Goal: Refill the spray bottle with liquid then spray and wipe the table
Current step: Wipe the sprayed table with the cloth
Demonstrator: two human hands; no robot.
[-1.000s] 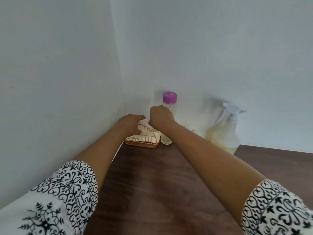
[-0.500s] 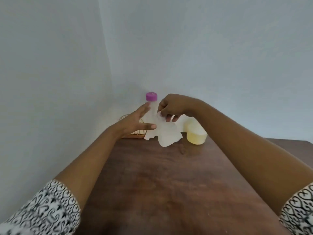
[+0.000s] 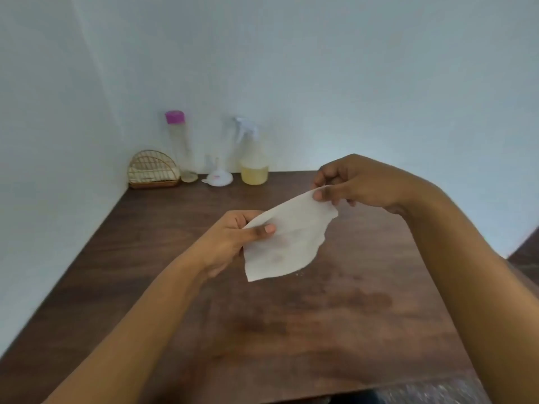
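Tissue [image 3: 288, 240] corners hidden, seemingly pinched, under hands [image 3: 230, 240] [image 3: 358, 182]

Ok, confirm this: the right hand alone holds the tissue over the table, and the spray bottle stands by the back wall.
Wrong on one count. The head view shows both hands holding the tissue: the left hand pinches one corner, the right hand another. It is over the table, and the spray bottle stands by the back wall.
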